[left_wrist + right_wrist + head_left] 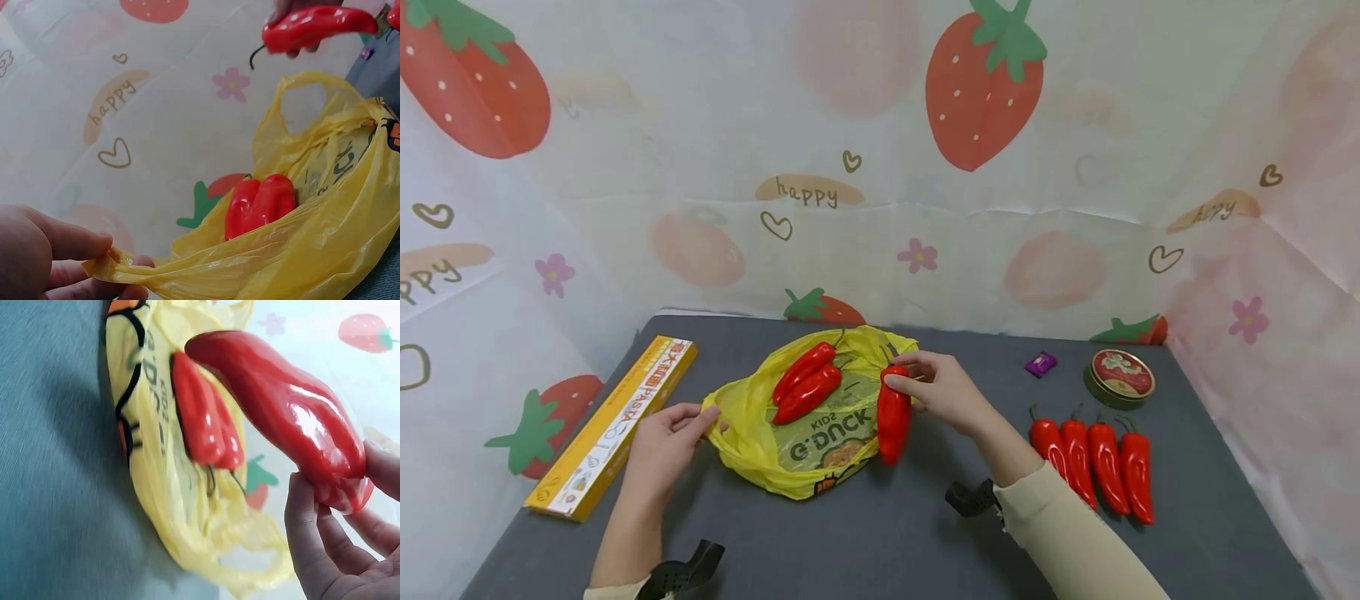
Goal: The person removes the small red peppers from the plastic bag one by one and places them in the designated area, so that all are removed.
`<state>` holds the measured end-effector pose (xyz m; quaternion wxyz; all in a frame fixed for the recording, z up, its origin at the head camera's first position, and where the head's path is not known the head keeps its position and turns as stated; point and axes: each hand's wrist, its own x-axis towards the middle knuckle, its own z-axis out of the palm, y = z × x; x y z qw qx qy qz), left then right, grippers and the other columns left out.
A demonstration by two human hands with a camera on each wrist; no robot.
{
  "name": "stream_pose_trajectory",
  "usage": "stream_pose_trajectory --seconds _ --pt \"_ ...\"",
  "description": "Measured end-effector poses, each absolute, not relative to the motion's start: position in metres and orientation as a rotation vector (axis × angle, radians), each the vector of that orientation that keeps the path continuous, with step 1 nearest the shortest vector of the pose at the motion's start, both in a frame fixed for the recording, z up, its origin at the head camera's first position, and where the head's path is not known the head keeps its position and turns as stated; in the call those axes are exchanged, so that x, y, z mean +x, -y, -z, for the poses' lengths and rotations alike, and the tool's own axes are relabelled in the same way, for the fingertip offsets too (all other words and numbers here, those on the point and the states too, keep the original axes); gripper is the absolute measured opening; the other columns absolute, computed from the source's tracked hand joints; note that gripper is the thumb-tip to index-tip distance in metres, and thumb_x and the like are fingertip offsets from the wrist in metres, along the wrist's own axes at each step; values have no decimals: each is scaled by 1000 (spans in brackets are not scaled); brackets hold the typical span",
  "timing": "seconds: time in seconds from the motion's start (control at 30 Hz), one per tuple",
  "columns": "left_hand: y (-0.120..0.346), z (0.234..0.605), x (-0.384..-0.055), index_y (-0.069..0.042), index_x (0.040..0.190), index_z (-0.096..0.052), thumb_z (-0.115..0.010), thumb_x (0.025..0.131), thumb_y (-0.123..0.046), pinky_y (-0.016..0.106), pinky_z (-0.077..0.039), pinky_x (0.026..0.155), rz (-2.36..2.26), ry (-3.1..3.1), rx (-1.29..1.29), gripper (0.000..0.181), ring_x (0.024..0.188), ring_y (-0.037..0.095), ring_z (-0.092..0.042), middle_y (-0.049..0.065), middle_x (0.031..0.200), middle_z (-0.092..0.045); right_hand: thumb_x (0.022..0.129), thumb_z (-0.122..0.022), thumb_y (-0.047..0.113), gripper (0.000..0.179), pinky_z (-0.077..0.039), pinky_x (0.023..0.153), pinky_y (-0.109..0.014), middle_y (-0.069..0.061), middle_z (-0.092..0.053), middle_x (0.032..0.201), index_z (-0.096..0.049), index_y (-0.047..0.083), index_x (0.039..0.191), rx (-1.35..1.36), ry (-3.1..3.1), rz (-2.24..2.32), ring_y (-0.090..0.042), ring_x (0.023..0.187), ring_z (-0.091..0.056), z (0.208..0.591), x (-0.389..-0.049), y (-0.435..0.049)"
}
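A yellow plastic bag (741,421) lies spread open on the table, with two red chili peppers (807,393) inside it. My left hand (662,450) pinches the bag's left edge between thumb and fingers; the left wrist view shows the gathered film in the fingertips (100,240). My right hand (947,392) grips a third red chili pepper (281,406) near its stem end and holds it above the bag's right side, tip downward. In the right wrist view the thumb and fingers close around the pepper's thick end.
Several red peppers (1105,467) lie in a row at the right. Behind them stand a round tin (1122,377) and a small purple wrapped candy (1041,364). A long yellow pasta box (617,425) lies along the left of the grey table (850,550).
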<state>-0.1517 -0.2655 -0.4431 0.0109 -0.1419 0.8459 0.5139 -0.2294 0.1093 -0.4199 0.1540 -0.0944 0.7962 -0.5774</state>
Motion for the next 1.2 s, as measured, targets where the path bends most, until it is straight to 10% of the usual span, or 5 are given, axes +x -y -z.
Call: stream_pose_trajectory --seconds 1.2 --pt "266 445 -154 -2 124 -67 -62 98 -49 23 -53 78 -1651 -2629 -406 54 92 20 -64 -1 93 -78 93 -73 37 44 -55 77 -40 -15 -72 115 -72 6 124 -124 -2769 1013 -23 93 -66 445 -200 -263"
